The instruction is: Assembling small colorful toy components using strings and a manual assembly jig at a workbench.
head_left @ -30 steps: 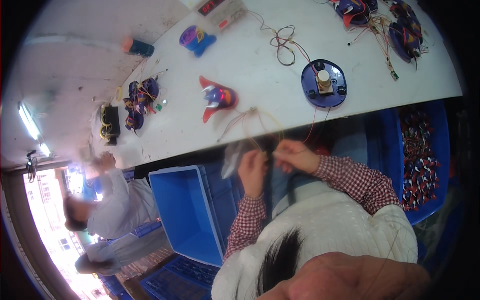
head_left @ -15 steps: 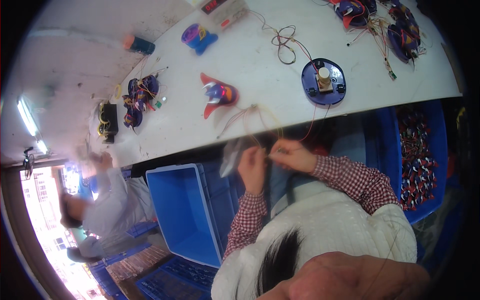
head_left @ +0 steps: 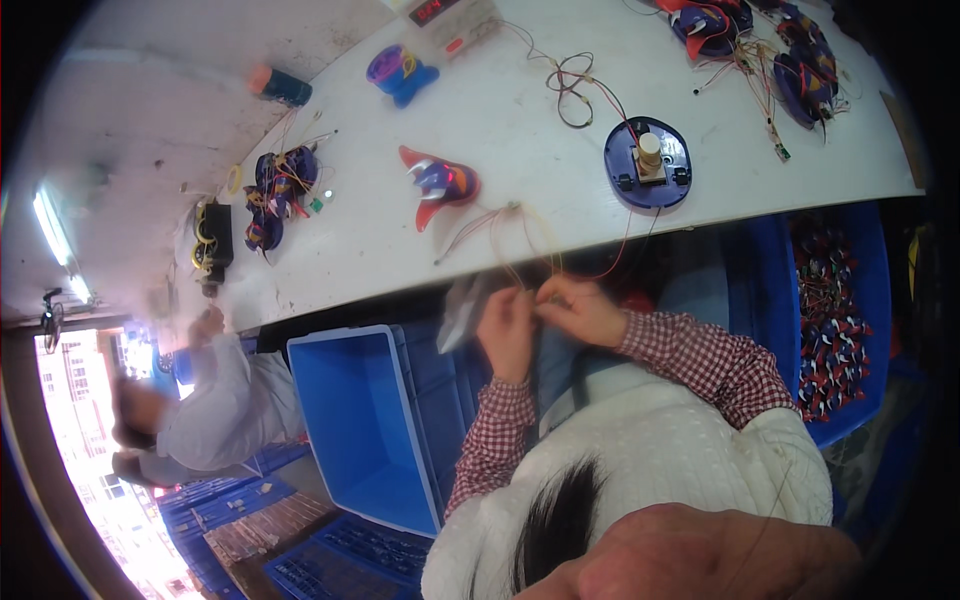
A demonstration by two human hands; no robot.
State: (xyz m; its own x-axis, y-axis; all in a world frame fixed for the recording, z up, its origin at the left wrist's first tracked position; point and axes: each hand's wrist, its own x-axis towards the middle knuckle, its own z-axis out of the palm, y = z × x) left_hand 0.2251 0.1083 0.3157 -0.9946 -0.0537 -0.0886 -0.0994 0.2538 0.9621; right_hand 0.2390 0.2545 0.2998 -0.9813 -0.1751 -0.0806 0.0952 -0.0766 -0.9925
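Note:
Just off the table's front edge, my left hand (head_left: 508,328) and my right hand (head_left: 588,312) are close together, fingertips pinched on thin wires (head_left: 545,245). The exact spot between the fingers is too small to make out. The wires rise over the edge toward a red, purple and orange toy piece (head_left: 445,186) with silver horn shapes and a small red glow. A red wire and a dark one run down from a round purple base (head_left: 620,160), which carries a pale knob on a block. A translucent plastic piece (head_left: 462,315) hangs beside my left hand.
On the white table (head_left: 350,235) lie wired toy pieces (head_left: 278,185) at left and more (head_left: 805,75) at far right. A box with a red display (head_left: 450,25) and a blue-purple holder (head_left: 398,75) stand behind. An empty-looking blue crate (head_left: 365,420), a filled blue bin (head_left: 840,400) and another person (head_left: 225,400) flank me.
Both hands stay nearly in place, with small finger movements on the wires. The toy piece has turned slightly, and the display reading differs. At left, the other person has shifted a little.

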